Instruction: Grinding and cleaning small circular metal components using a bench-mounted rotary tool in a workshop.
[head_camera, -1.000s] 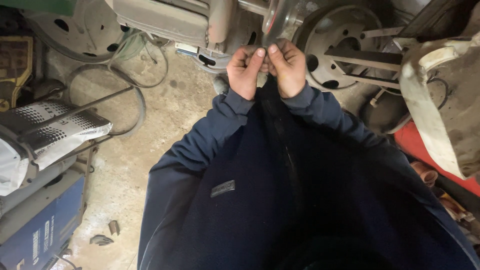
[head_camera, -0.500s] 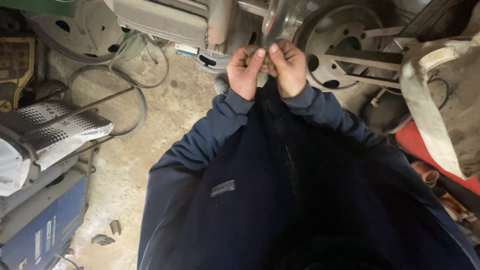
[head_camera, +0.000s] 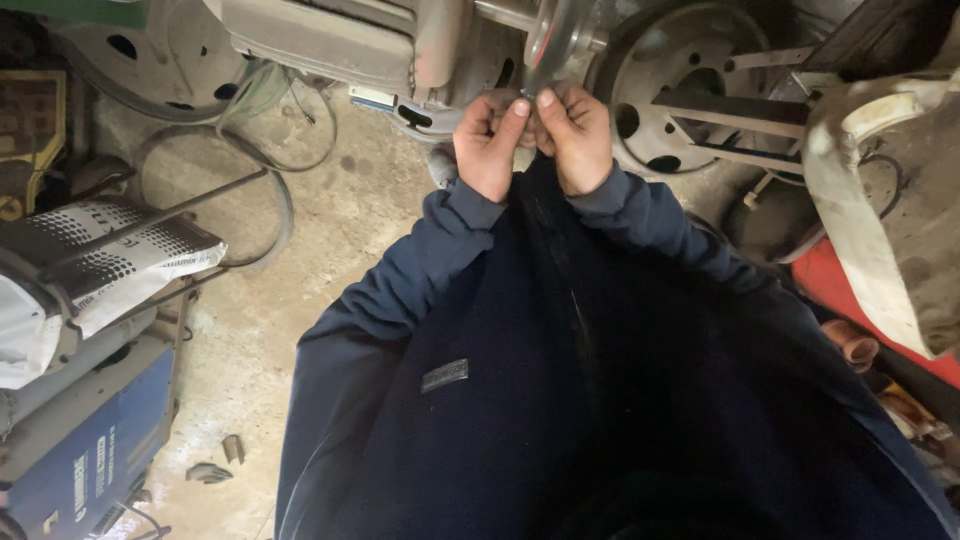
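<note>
Seemingly both hands, left hand (head_camera: 490, 145) and right hand (head_camera: 575, 135), around small metal piece (head_camera: 527, 95).

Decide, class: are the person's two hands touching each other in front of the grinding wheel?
Touching. The head view shows the left hand and right hand pressed together at the fingertips, no gap between them, just below the grinding wheel.

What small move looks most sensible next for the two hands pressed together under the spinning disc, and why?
Probably ease the pinched piece a little up toward the disc. The left hand and right hand meet fingertip to fingertip just below its rim, gripping something too small and hidden to identify. Whether it already touches the disc cannot be told, so a slow, small approach seems safest.
</note>
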